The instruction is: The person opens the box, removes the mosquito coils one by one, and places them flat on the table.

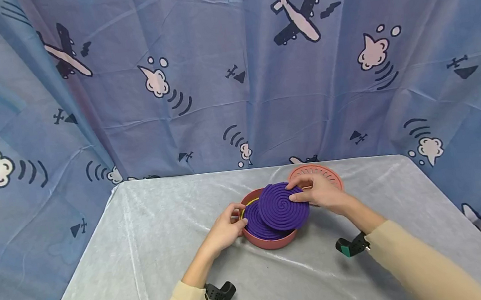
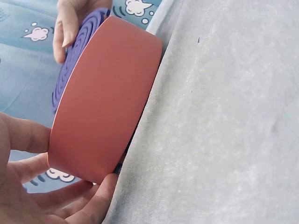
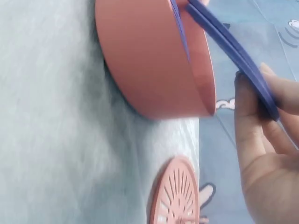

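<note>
My right hand (image 1: 320,194) pinches a purple mosquito coil (image 1: 282,207), a tightly wound spiral disc, by its right edge. The wrist view on that side shows the held coil (image 3: 233,51) edge-on, tilted over the rim of a round pink box (image 3: 145,60), between thumb and fingers. Inside the box lies another purple coil (image 1: 256,224), partly covered by the raised one, and a bit of yellow shows along the inner left side. My left hand (image 1: 225,229) holds the box (image 2: 105,93) at its left side, thumb and fingers around the wall.
Behind the right hand, a pink slotted lid (image 1: 331,174) lies on the pale cloth-covered table (image 1: 183,267), partly hidden by that hand. A blue curtain (image 1: 213,73) with airplane prints hangs at the back and sides. Black cameras are strapped to both wrists.
</note>
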Motion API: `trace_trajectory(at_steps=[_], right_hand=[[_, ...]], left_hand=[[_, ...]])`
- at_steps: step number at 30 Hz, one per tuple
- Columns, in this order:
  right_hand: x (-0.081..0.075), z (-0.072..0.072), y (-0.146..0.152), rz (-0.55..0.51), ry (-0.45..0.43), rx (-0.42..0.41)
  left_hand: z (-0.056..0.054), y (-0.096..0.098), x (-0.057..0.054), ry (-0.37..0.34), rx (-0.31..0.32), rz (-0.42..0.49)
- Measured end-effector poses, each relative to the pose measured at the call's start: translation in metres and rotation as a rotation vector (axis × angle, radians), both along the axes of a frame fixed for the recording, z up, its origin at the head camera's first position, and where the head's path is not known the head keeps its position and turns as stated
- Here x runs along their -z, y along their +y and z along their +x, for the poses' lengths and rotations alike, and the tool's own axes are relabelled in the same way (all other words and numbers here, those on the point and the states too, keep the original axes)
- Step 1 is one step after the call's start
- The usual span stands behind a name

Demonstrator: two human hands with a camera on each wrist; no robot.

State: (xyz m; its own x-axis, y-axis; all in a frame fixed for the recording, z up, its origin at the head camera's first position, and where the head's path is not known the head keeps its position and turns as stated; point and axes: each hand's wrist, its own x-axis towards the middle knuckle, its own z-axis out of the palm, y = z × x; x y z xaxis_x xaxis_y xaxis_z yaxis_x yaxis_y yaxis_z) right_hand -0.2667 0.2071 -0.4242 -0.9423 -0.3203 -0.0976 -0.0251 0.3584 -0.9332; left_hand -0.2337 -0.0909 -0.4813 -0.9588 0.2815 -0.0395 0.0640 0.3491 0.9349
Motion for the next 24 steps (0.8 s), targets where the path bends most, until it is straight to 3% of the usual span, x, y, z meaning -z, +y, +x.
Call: trace_trajectory(at_steps=[7,14,24], right_hand=[[-0.005,0.008,0.027,-0.035,-0.031,0.024],[-0.008,0.016,0.055,0.025,0.039,0.067],[-0.004,0.029,0.102,0.097,0.05,0.181]], left_hand=[[0.0,0.0,0.001,-0.004,0.01,0.0],[0.002,-0.001,0.0,-0.004,0.01,-0.009],[0.002,-0.002,-0.001,0.005,0.021,-0.012]])
